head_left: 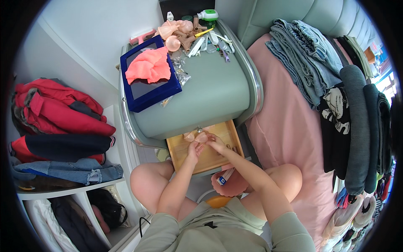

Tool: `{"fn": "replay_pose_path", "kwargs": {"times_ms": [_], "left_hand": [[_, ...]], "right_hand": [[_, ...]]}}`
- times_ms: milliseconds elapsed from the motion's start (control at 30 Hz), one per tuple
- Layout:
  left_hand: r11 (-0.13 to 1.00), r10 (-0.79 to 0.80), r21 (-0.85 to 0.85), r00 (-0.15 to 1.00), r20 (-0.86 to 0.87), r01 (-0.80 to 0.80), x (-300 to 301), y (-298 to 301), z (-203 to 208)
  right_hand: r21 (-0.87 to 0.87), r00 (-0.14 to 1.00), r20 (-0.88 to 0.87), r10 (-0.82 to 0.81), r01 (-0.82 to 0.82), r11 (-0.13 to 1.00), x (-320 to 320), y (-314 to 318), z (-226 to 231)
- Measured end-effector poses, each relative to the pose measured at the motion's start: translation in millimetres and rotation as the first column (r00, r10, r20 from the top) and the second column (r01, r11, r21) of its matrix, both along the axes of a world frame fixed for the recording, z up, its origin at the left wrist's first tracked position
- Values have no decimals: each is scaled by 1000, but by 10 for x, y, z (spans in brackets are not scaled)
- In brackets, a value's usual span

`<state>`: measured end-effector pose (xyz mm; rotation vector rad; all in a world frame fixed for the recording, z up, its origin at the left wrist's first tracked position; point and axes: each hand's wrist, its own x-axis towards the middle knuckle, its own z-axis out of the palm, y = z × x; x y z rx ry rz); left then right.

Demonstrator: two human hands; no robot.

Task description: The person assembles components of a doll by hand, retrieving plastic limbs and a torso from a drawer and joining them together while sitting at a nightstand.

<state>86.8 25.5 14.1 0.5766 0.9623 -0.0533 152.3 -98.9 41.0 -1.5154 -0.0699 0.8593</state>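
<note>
Both hands are over a pulled-out wooden drawer [184, 161] in a grey-green bedside cabinet [214, 92]. My left hand [195, 149] curls its fingers around the near edge of a peach, cup-shaped piece [201, 137]. From the other side, the fingers of my right hand [215, 143] close on the same piece. Its exact kind cannot be made out. Another pale peach piece [189, 137] lies just left of it, by the drawer's back. A few small brown items [232, 148] lie at the drawer's right side.
On the cabinet top are a blue velvet tray [176, 87] with a coral cloth [149, 66], peach and brown funnel-shaped parts [172, 35], and white clips [197, 46]. A pink scalloped bowl [235, 185] sits below the drawer. Folded jeans [302, 59] lie on the pink bed [277, 113]; clothes shelves [71, 189] stand left.
</note>
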Motion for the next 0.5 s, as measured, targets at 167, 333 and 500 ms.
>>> {"fn": "replay_pose_path", "kwargs": {"times_ms": [167,333,500], "left_hand": [[1000,-18,13,999,-34,18,-11,2,-72],[999,-31,11,999,-43,32,-45,-32,-43],[1000,-27,-7,998,-51,27,-105,39,-77]], "right_hand": [[-14,999,53,1,-1,1000,8,-28,-229],[-40,997,72,20,-18,999,7,-96,-155],[-102,995,66,76,-69,992,-37,-76,160]]}}
